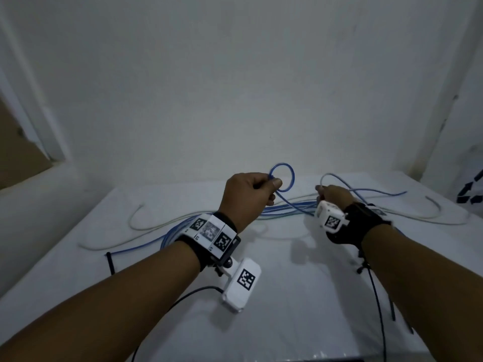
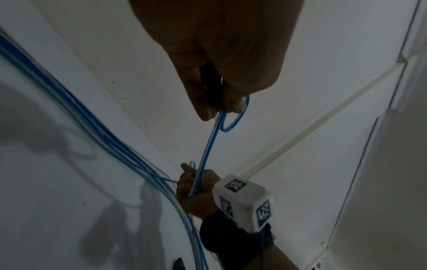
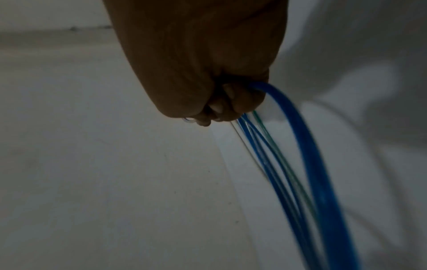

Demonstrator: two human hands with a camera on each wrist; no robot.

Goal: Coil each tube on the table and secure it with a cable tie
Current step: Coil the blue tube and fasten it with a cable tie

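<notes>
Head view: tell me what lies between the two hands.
A thin blue plastic tube spans from left hand to right hand; white table beneath. The left wrist view confirms it.

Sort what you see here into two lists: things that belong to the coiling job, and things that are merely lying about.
Belonging to the job:
left hand
right hand
blue tube
clear tube
black cable tie

Lying about:
black wire
white table

We see a white wall (image 1: 235, 87) at twelve o'clock and a brown board (image 1: 18, 152) at nine o'clock.
</notes>
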